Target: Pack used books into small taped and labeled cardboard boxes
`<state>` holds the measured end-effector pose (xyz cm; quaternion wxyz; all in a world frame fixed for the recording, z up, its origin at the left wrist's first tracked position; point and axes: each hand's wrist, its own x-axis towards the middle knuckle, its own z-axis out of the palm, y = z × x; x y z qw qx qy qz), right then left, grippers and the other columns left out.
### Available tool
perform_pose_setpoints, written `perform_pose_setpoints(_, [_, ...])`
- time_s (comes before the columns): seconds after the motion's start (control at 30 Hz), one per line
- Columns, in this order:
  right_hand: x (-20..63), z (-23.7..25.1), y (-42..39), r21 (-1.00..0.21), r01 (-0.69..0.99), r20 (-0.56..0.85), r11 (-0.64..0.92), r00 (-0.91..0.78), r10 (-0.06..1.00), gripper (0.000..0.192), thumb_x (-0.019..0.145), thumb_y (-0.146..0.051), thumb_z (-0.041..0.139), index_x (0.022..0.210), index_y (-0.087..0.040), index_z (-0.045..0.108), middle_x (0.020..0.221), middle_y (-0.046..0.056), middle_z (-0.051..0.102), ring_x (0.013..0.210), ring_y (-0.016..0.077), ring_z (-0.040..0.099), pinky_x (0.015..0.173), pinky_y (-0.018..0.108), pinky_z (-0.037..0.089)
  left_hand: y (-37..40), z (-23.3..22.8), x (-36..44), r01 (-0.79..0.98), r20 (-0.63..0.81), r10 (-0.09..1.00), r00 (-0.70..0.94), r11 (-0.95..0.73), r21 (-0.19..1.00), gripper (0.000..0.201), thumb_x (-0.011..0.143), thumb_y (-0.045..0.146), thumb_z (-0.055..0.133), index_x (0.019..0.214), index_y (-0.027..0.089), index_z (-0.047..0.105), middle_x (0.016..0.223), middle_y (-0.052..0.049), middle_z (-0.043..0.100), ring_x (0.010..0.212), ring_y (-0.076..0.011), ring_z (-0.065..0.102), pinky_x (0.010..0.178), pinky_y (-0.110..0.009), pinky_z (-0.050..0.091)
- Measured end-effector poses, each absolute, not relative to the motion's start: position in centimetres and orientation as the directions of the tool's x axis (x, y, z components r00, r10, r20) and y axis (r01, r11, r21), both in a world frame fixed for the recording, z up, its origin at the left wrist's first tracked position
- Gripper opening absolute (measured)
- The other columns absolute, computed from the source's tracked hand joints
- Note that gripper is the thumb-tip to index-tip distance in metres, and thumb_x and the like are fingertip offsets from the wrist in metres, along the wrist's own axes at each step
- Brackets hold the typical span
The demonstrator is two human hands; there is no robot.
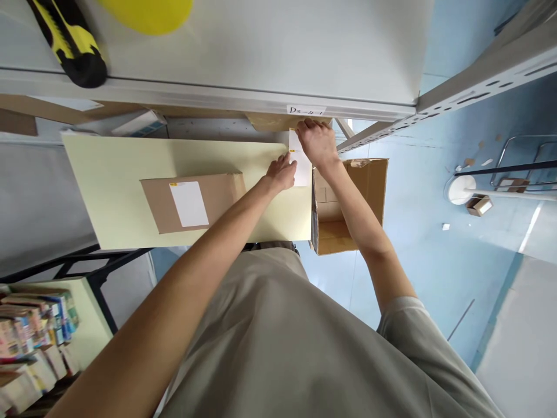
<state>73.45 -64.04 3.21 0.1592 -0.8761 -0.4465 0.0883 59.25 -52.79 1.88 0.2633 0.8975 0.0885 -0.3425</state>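
A white label sheet (301,172) with small yellow marks lies at the right end of the pale yellow board (117,157). My right hand (317,142) is closed, its curled fingers at the sheet's far end beneath the shelf edge. Against the sheet's left side rests my left hand (282,173), index finger stretched forward and thumb apart. The hand itself covers its other fingers in part. Left of it, a flat brown cardboard parcel (156,203) lies on the board, bearing a white label (189,204).
An open cardboard box (385,197) stands just beyond the board's right end. Above the board runs a grey shelf (304,46) holding a yellow-black utility knife (72,43) and a yellow round thing (150,11). Books (35,325) sit at lower left. A perforated post (483,81) rises at right.
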Motion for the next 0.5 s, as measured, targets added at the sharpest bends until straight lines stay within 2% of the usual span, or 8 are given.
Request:
perform_pose_setpoints(0.1, [73.2, 5.2, -63.7, -0.302, 0.729, -0.122, -0.614, 0.609, 0.783, 0.045, 0.122, -0.024, 0.029, 0.132, -0.015, 0.072, 0.13, 0.019, 0.082, 0.124, 0.0325, 0.076, 0.114, 0.05, 0.057, -53.0, 3.5, 59.4, 0.336, -0.697, -0.023, 0.717, -0.864, 0.375, 0.068, 0.104, 0.017, 0.063, 0.171, 0.009, 0.054, 0.195, -0.025, 0.02, 0.179, -0.0419, 0.028, 0.143, -0.055, 0.035])
perform_pose_setpoints(0.2, [73.0, 6.8, -63.3, -0.276, 0.715, -0.195, -0.642, 0.612, 0.766, 0.04, 0.121, -0.022, 0.034, 0.134, -0.014, 0.072, 0.134, 0.021, 0.082, 0.127, 0.0338, 0.074, 0.115, 0.049, 0.054, -53.2, 4.5, 59.5, 0.334, -0.696, -0.014, 0.718, -0.87, 0.362, 0.067, 0.105, 0.021, 0.064, 0.171, 0.009, 0.055, 0.194, -0.026, 0.023, 0.177, -0.0419, 0.032, 0.142, -0.053, 0.036])
perform_pose_setpoints(0.37, [73.0, 7.6, -62.9, -0.28, 0.71, -0.244, -0.646, 0.598, 0.764, 0.045, 0.125, -0.022, 0.028, 0.135, -0.009, 0.07, 0.135, 0.022, 0.08, 0.127, 0.0308, 0.073, 0.117, 0.045, 0.05, -53.2, 4.9, 60.0, 0.327, -0.681, -0.003, 0.732, -0.875, 0.356, 0.068, 0.102, 0.025, 0.068, 0.168, 0.013, 0.057, 0.192, -0.025, 0.028, 0.171, -0.0429, 0.04, 0.138, -0.055, 0.041])
perform_pose_setpoints(0.5, [73.1, 7.2, -62.8, -0.283, 0.709, -0.247, -0.646, 0.597, 0.763, 0.041, 0.124, -0.026, 0.034, 0.139, -0.012, 0.07, 0.133, 0.021, 0.081, 0.125, 0.0327, 0.073, 0.115, 0.047, 0.051, -53.2, 5.0, 60.3, 0.336, -0.69, 0.002, 0.724, -0.874, 0.35, 0.065, 0.102, 0.022, 0.066, 0.166, 0.011, 0.059, 0.191, -0.026, 0.03, 0.17, -0.0429, 0.042, 0.138, -0.055, 0.041])
